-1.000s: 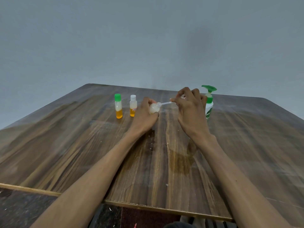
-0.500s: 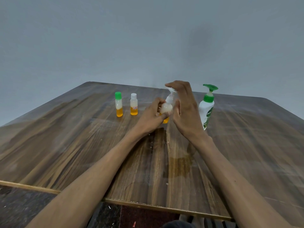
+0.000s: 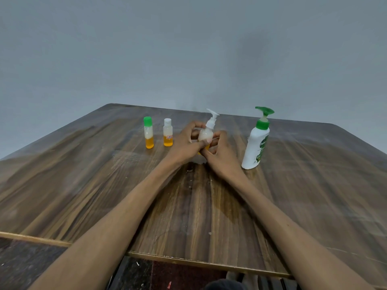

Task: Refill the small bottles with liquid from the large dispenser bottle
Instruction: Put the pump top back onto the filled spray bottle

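**Small pump bottle upright between both hands**

The left hand (image 3: 184, 143) and right hand (image 3: 219, 155) curl around the small translucent pump bottle (image 3: 206, 132), its long axis vertical. The large white green-pumped dispenser bottle (image 3: 256, 143) stands just right, nearer the right hand.

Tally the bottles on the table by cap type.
Green screw cap, small clear bottle: 1
White flip cap, small clear bottle: 1
White pump, small clear bottle: 1
Green pump, large white dispenser bottle: 1
Total: 4
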